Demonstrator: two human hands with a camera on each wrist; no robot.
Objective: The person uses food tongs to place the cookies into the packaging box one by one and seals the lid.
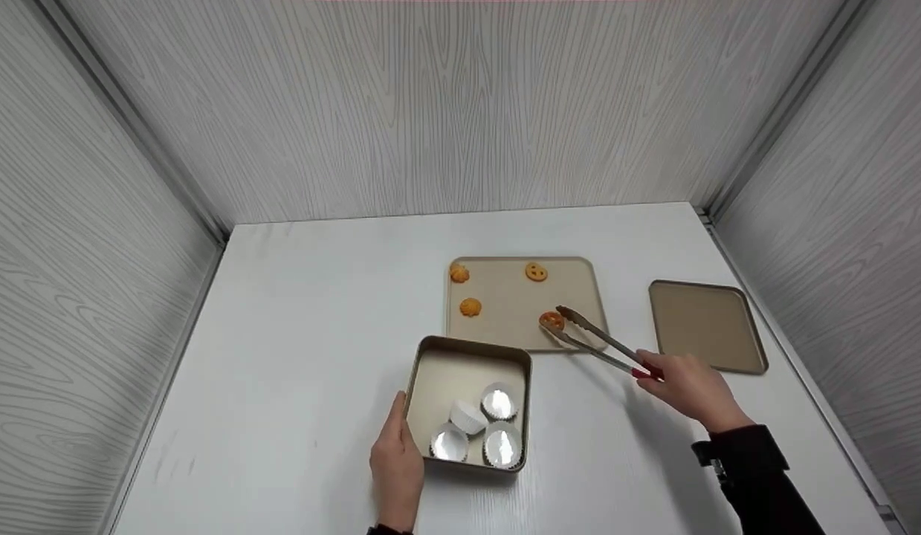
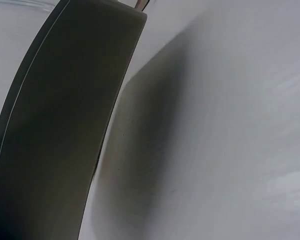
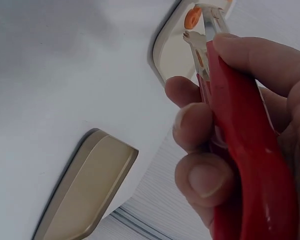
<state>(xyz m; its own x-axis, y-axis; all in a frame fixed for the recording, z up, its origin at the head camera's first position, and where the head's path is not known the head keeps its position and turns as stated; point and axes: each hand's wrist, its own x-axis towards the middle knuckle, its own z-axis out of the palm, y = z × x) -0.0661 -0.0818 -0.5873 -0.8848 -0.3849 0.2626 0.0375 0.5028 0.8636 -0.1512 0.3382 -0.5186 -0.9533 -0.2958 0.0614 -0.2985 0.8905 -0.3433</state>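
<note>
My left hand [image 1: 398, 457] grips the left side of a square baking pan [image 1: 447, 375], its thumb along the wall. The pan stands off the table over its own shadow, as the left wrist view shows. Inside it lie several baking cups [image 1: 499, 401], one white cup [image 1: 468, 417] tipped on its side. My right hand [image 1: 690, 388] holds metal tongs with red handles [image 3: 250, 135]. Their spread tips are on either side of a reddish-brown cookie [image 1: 551, 320] with holes, near the front right of a flat beige tray [image 1: 505, 297].
On the beige tray are also a round cookie with holes [image 1: 536, 271] at the back and two ridged cookies [image 1: 470, 307] at the left. A smaller brown tray [image 1: 704, 325] lies at the right, near the table edge. Wood-grain panels [image 1: 445, 111] enclose the white table.
</note>
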